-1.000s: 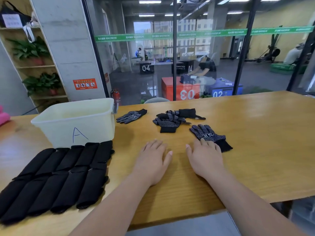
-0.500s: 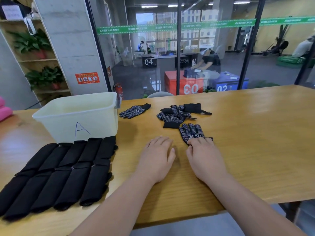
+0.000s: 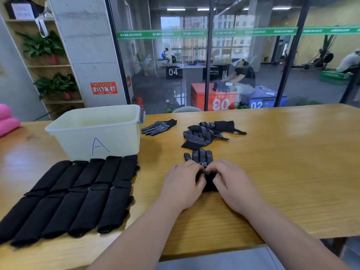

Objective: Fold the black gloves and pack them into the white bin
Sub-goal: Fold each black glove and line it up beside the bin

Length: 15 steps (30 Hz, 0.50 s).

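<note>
A black dotted glove [image 3: 201, 158] lies flat on the wooden table [image 3: 282, 164] in front of me, fingers pointing away. My left hand [image 3: 182, 184] and my right hand [image 3: 231, 182] both pinch its cuff end, one on each side. A small pile of unfolded gloves [image 3: 206, 133] lies beyond it, and a single glove [image 3: 158, 127] lies further left. The white bin [image 3: 93, 131], marked "A", stands at the left. In front of the bin, several folded black gloves [image 3: 78, 193] lie in two rows.
A pink object [image 3: 7, 119] sits at the far left edge of the table. A glass wall runs behind the table's far edge. The table's near edge is just under my forearms.
The glove was dragged from the right to a spot straight in front of me. Both hands went from lying flat on the table to pinching its cuff.
</note>
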Tool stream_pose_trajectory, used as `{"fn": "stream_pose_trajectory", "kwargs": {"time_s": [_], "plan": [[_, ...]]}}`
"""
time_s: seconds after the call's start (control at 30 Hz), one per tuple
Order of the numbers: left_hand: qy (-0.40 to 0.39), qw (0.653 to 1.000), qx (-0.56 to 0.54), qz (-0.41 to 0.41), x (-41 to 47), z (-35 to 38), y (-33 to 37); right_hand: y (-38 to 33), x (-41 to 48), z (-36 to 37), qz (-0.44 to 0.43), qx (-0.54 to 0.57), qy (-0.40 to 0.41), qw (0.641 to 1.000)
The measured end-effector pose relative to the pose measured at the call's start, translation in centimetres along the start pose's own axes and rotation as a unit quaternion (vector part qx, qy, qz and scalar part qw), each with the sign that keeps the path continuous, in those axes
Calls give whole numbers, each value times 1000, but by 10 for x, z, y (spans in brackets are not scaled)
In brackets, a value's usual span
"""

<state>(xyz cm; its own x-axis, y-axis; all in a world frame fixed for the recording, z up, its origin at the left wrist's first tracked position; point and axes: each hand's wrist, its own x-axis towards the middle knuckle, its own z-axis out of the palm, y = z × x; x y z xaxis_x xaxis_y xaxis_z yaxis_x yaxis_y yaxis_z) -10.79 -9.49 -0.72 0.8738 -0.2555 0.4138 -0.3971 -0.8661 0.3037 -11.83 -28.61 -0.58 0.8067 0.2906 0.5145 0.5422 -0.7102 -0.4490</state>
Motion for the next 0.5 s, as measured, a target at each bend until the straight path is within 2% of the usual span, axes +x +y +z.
{"fn": "stream_pose_trajectory", "kwargs": {"time_s": [0.1, 0.23, 0.43, 0.5], "plan": [[12, 1000, 12, -26, -1, 2, -2, 8, 2, 4, 43, -45, 18, 998], [9, 999, -10, -52, 0, 3, -8, 11, 6, 7, 47, -88, -28, 995], [-10, 991, -127, -51, 1, -1, -16, 22, 11, 2, 140, -74, -22, 987], [-12, 989, -139, -45, 1, -2, -15, 23, 12, 1, 144, -60, -22, 988]]}}
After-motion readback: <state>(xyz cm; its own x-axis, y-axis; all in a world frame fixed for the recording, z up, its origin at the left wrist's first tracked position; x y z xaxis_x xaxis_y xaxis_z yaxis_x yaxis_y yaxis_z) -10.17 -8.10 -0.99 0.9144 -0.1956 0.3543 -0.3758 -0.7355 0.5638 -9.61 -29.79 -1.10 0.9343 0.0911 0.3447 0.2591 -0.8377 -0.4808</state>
